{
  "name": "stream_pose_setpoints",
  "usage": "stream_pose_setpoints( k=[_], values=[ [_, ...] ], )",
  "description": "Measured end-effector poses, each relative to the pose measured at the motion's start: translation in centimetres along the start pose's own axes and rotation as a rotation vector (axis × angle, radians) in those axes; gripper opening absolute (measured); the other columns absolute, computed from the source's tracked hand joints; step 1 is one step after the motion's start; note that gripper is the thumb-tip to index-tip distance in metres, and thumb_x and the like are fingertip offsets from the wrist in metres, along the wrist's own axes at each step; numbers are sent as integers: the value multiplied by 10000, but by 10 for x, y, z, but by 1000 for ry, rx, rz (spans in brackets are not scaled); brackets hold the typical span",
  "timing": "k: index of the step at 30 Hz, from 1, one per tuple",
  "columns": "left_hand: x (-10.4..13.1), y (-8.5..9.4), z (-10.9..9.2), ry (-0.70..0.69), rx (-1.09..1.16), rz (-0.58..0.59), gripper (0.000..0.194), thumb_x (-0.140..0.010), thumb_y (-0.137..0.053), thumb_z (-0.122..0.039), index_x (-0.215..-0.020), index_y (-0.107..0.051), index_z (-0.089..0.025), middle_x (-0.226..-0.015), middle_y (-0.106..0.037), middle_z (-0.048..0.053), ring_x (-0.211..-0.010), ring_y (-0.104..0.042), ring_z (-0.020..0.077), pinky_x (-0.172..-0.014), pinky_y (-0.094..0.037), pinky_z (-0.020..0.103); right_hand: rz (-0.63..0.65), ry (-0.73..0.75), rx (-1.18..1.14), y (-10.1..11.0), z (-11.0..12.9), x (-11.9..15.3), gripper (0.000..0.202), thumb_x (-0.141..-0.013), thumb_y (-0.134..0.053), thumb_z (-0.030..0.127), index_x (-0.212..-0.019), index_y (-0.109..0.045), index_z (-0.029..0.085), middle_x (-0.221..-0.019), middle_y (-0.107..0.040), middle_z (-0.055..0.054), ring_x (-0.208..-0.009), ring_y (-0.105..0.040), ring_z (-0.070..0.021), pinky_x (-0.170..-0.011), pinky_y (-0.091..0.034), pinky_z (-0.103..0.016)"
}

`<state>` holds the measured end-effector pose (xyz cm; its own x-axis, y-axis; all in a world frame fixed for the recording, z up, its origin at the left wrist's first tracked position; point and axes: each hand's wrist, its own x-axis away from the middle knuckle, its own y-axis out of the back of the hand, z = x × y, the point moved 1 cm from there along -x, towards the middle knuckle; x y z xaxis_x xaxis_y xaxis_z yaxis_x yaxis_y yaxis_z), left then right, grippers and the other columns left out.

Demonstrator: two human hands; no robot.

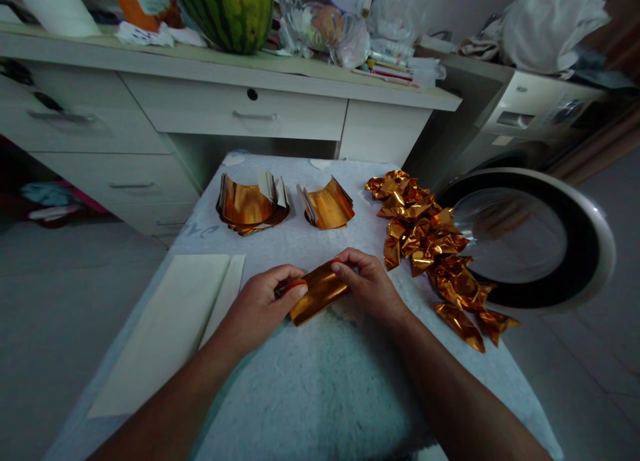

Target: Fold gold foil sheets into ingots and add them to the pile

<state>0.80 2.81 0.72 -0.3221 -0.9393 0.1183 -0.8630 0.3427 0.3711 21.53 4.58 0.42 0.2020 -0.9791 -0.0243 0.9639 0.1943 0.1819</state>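
Between my two hands, above the cloth-covered table, is a shiny copper-coloured foil sheet (320, 294), tilted and slightly curved. My left hand (267, 301) pinches its left end between thumb and fingers. At the upper right end, my right hand (367, 284) grips the edge with thumb and fingertips. Two stacks of curved foil sheets lie beyond the hands, a larger left stack (245, 204) with pale backing showing and a smaller right stack (329, 206). A long heap of folded foil pieces (417, 231) runs down the table's right side.
Pale paper sheets (165, 327) lie on the left of the table (300, 394). Behind stands a white drawer counter (220, 67) holding a watermelon (225, 11), bags and packets. At right, a washing machine (530, 121) has its round door (520, 237) open beside the table.
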Motion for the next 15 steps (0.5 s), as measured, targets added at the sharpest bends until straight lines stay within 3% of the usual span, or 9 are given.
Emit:
stream_pose_setpoints(
  k=[5,15],
  values=[
    [0,2,1,10,-5,-13,246,-905,-527,-409,-891,-655,-199,-797,-672,4,-748,-627,180,-681,-470,291,26,-15,-66,0,2,2,258,-847,-638,446,-806,-632,192,-707,-561,10,-645,-493,-124,-579,-377,-227],
    [1,1,-2,0,-5,-9,224,-887,-538,-378,-841,-652,-191,-736,-624,-6,-688,-582,161,-625,-444,272,12,-92,-195,0,5,2,300,-799,-691,473,-796,-633,179,-687,-573,18,-616,-502,-109,-573,-382,-226]
  ],
)
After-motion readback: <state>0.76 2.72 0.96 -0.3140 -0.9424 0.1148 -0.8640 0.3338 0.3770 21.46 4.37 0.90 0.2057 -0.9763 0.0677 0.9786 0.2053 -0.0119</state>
